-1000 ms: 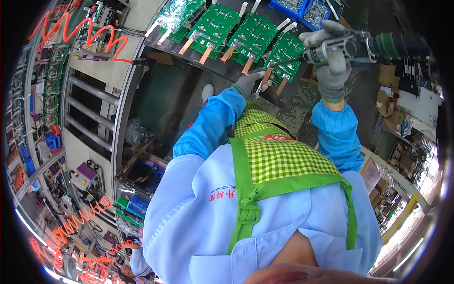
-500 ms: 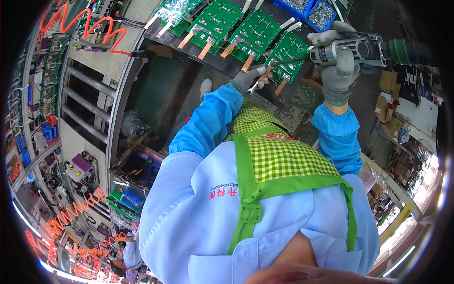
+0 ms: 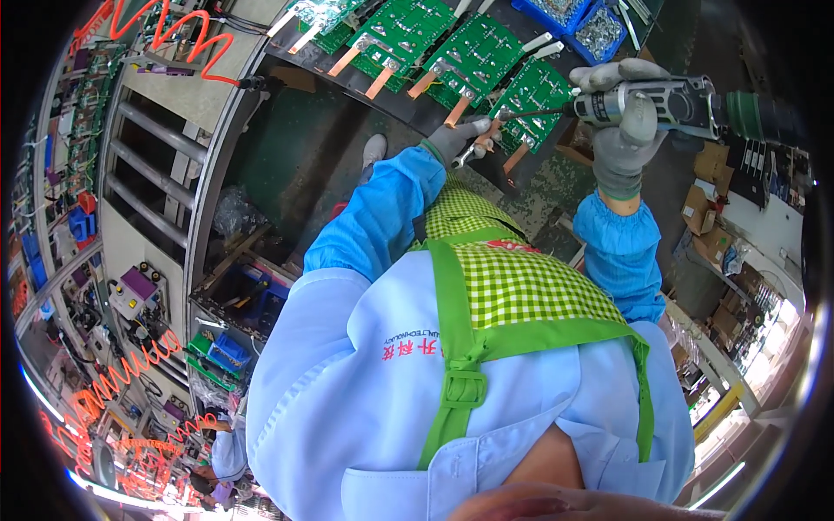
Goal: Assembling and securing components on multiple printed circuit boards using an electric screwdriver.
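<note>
My right hand [image 3: 627, 143], in a grey glove, grips a silver and black power screwdriver [image 3: 682, 102]. Its long thin bit [image 3: 540, 112] points left, with its tip at the near-left edge of a green circuit board [image 3: 537, 94], by a copper strip. At that same edge my gloved left hand [image 3: 452, 141] is closed around a small shiny wrench [image 3: 470, 157], beside the copper strip. The exact contact between wrench, bit and fastener is too small to make out. More green boards [image 3: 476, 59] with copper strips [image 3: 382, 82] lie in a row to the left.
Two blue bins [image 3: 598, 33] of small metal parts stand beyond the boards. The boards' copper strips jut over the near edge of the dark bench [image 3: 326, 76]. A metal frame with rollers [image 3: 161, 178] and coiled orange hoses [image 3: 174, 43] are at left. Cardboard boxes [image 3: 699, 208] sit at right.
The view has shifted slightly, and the boards and bins sit a little farther right in it. Both hands keep their holds, with the bit still at the same board.
</note>
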A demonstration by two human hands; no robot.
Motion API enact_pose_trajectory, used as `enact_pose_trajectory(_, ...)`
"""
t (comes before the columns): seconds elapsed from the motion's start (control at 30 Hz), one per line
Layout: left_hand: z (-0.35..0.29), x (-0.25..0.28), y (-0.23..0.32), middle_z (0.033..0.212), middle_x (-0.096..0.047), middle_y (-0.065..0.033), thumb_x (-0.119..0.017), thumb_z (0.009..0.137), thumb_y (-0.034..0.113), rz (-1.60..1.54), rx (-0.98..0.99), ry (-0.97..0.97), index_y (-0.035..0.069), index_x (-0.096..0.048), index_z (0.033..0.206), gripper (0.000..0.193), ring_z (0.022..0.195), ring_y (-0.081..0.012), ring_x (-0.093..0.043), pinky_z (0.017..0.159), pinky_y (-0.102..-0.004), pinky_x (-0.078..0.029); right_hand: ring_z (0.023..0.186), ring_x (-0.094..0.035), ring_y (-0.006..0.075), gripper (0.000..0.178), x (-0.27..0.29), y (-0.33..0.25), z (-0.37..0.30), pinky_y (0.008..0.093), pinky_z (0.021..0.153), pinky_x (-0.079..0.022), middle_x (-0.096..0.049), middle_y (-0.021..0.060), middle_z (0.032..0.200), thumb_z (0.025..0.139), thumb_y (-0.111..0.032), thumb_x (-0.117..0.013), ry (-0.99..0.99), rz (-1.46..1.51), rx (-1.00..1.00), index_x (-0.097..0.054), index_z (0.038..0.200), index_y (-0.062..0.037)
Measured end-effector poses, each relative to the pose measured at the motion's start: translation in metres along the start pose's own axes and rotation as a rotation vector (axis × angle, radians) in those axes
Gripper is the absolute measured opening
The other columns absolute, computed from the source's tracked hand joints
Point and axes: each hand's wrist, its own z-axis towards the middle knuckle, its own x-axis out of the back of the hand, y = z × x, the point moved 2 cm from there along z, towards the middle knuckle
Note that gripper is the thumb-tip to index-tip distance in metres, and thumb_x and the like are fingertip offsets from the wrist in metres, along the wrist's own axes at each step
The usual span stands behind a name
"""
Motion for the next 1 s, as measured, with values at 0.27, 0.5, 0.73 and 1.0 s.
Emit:
enact_pose_trajectory(0.27, 0.002, 0.005, 0.002, 0.096, -0.056, -0.0123, -0.053, 0.090, 0.019, 0.138, -0.058, 0.045, -0.001, -0.049, 0.116, 0.033, 0.068, -0.0121, -0.052, 0.051, -0.0205, -0.045, 0.075, -0.057, 0.0233, 0.033, -0.003, -0.005, 0.005, 0.0431, 0.074, -0.050, -0.056, 0.0114, 0.083, 0.085, -0.026, -0.053, 0.048, -0.110, -0.001, -0.048, 0.106, -0.0010)
enact_pose_trajectory(0.5, -0.004, 0.000, 0.003, 0.096, -0.059, -0.0119, -0.055, 0.088, 0.020, 0.196, -0.072, 0.104, 0.001, -0.051, 0.115, 0.034, 0.073, -0.0131, -0.057, 0.052, -0.0199, -0.047, 0.074, -0.058, 0.0237, 0.046, -0.003, -0.003, 0.004, 0.0435, 0.075, -0.050, -0.056, 0.0093, 0.081, 0.082, -0.032, -0.052, 0.004, -0.087, -0.002, -0.047, 0.113, 0.0008)
enact_pose_trajectory(0.73, -0.036, 0.005, 0.022, 0.082, -0.061, -0.0060, -0.052, 0.088, 0.019, 0.874, 0.070, 0.306, 0.002, -0.054, 0.115, 0.032, 0.065, -0.0101, -0.057, 0.055, -0.0221, -0.047, 0.076, -0.059, 0.0238, 0.054, 0.020, -0.045, 0.002, 0.0461, 0.079, -0.049, -0.060, 0.0101, 0.081, 0.080, -0.040, -0.052, 0.131, -0.221, 0.062, -0.048, 0.113, 0.0023)
enact_pose_trajectory(1.0, -0.027, 0.009, -0.027, 0.085, -0.061, -0.0075, -0.049, 0.091, 0.022, 0.709, 0.045, -0.056, 0.000, -0.052, 0.113, 0.032, 0.066, -0.0111, -0.056, 0.057, -0.0243, -0.045, 0.076, -0.060, 0.0257, 0.049, 0.042, -0.051, -0.022, 0.0460, 0.077, -0.050, -0.060, 0.0117, 0.083, 0.082, -0.034, -0.048, 0.162, -0.209, 0.114, -0.048, 0.112, 0.0045)
